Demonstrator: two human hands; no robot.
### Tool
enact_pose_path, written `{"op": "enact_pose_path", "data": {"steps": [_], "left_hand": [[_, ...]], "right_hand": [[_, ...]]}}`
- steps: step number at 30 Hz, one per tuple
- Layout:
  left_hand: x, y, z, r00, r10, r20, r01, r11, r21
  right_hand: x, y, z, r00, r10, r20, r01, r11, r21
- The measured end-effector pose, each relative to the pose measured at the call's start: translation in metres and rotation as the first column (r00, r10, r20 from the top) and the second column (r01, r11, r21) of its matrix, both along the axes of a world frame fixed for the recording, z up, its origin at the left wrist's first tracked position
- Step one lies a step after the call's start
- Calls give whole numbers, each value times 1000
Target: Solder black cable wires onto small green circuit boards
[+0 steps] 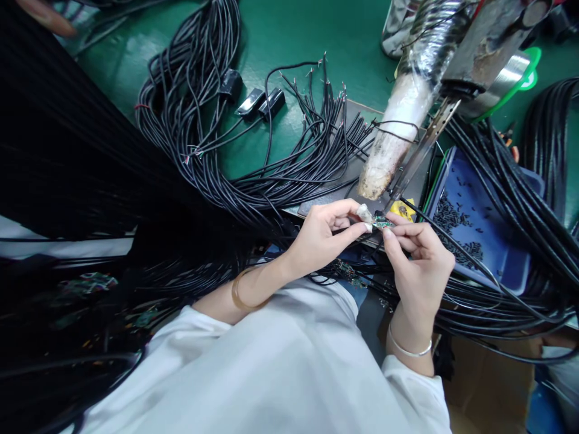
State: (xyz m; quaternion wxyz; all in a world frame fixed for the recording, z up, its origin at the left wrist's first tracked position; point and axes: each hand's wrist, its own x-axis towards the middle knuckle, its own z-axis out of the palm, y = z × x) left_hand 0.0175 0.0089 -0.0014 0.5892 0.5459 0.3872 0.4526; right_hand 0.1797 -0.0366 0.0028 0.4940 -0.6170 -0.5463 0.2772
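My left hand (319,238), with white coverings on the thumb and index fingertips, pinches the left side of a small green circuit board (382,222). On the board's right side, my right hand (418,259) closes its thumb and fingers. A black part sits at the top of the board; its kind is too small to make out. Just above the board, a mounted soldering iron (423,141) points down toward it; whether its tip touches cannot be seen. Beside the iron hangs a wrapped, white-ended tube (386,141). A yellow pad (402,210) lies just behind my right fingers.
Bundled black cables (266,184) with stripped ends spread across the green table (289,36). A blue tray (502,223) holds many small black pieces. More cable coils (502,181) lie at the right. Several boards hang near my lap. Part of another person's hand (47,15) shows top left.
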Motion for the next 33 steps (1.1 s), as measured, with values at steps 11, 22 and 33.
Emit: {"op": "enact_pose_path", "data": {"steps": [11, 22, 33], "left_hand": [[6, -9, 0, 935, 213, -283, -138, 955, 263], [-1, -10, -3, 934, 183, -306, -58, 925, 375], [7, -14, -1, 851, 374, -368, -110, 813, 572]], "right_hand": [[-6, 0, 1, 990, -32, 136, 25, 998, 54], [-4, -2, 1, 995, -21, 100, 15, 998, 69], [-7, -4, 1, 960, -23, 279, -13, 992, 126]]}}
